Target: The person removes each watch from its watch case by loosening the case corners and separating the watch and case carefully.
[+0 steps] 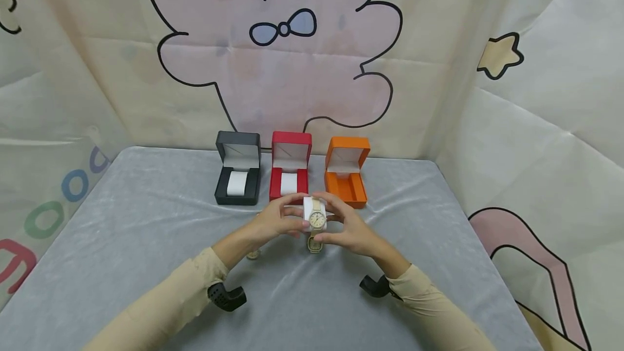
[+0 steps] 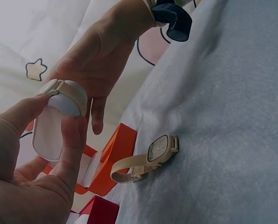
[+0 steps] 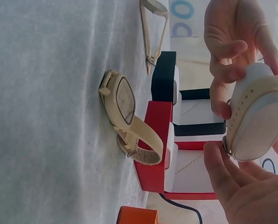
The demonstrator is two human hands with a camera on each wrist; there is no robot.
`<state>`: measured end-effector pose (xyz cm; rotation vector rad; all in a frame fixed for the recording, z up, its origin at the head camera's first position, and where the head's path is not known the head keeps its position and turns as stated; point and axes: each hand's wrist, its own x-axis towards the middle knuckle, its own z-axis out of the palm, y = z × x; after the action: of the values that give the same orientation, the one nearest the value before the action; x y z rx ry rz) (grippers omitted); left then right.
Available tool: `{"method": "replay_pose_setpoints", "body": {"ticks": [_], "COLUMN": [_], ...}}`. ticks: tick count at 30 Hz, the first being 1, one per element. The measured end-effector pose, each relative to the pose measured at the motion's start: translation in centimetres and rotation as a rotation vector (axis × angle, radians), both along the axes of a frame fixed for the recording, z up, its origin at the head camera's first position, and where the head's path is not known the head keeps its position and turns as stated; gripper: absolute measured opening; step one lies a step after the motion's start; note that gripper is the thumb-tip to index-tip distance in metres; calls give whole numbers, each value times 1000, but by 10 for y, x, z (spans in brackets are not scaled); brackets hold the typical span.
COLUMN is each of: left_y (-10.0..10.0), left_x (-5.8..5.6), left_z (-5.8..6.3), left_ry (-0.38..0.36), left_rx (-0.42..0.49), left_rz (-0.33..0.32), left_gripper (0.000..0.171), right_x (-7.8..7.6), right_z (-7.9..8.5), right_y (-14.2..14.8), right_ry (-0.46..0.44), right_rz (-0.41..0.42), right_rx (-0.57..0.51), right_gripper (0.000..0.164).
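Note:
Between both hands, a white watch cushion is held up with a cream-strapped watch wrapped around it, its round dial facing the head camera. My left hand grips the cushion from the left; in the left wrist view its thumb and fingers press the cushion's sides. From the right, my right hand holds the cushion and watch, thumb below and fingers above. In the right wrist view, the strap circles the cushion. Just below the hands, a second cream watch lies on the cloth.
A third watch lies by the left wrist, partly hidden. Along the back stand three lidded boxes, all open: black and red with white cushions inside, and orange with its orange interior showing. Grey cloth covers the table; printed fabric walls surround it.

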<state>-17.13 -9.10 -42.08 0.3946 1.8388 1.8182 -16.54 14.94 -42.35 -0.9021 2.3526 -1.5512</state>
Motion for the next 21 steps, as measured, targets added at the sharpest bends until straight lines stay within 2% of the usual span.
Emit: {"method": "replay_pose_setpoints", "body": {"ticks": [6,14,21], "left_y": [1,3,3], "left_x": [1,-4,-1], "left_z": [-1,3,-1], "left_ry": [-5,31,12], "left_rx": [-23,-10,-35], "left_rz": [8,5,2], "left_gripper": [75,74,76], "right_x": [2,-3,0], "right_z": [0,-1,-4], "right_y": [-4,-9,-10], "right_ry": [-8,94,86], "right_rz": [13,-45,-63], "right_rx": [-32,-47,-44], "right_gripper": [77,69,64]}}
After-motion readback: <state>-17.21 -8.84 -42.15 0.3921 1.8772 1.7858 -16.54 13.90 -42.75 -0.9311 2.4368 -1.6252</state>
